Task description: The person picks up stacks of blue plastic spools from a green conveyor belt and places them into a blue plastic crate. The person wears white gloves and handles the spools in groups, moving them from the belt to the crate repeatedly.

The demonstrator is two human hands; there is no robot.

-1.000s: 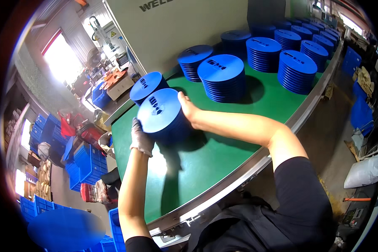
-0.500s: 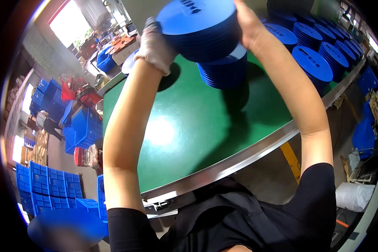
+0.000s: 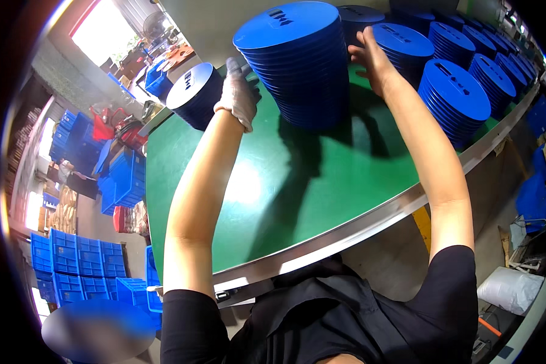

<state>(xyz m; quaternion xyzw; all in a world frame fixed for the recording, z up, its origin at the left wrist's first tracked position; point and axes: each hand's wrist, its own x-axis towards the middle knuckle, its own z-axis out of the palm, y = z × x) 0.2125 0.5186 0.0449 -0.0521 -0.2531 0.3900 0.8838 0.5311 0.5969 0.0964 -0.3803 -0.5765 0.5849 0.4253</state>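
Note:
A tall stack of round blue discs (image 3: 306, 73) stands upright on the green tabletop (image 3: 273, 206), its top disc showing dark cut-out slots. My left hand (image 3: 239, 94), in a pale glove with grey fingertips, is at the stack's left side with its fingers apart. Bare, my right hand (image 3: 373, 59) is spread just off the stack's right side. Neither hand grips anything. A shorter disc stack (image 3: 194, 91) with a glare-whitened top sits left of my gloved hand. Another blue stack (image 3: 401, 45) stands just behind my right hand.
More blue disc stacks (image 3: 455, 97) line the table's right and far side. A metal edge (image 3: 327, 239) borders the table nearest me. Blue crates (image 3: 79, 261) are piled at the lower left. A person (image 3: 67, 173) is in the left background, and a white sack (image 3: 509, 285) lies at the right.
The raised upper stack has come down onto the shorter one, making one tall stack. Both my hands have let go and opened beside it.

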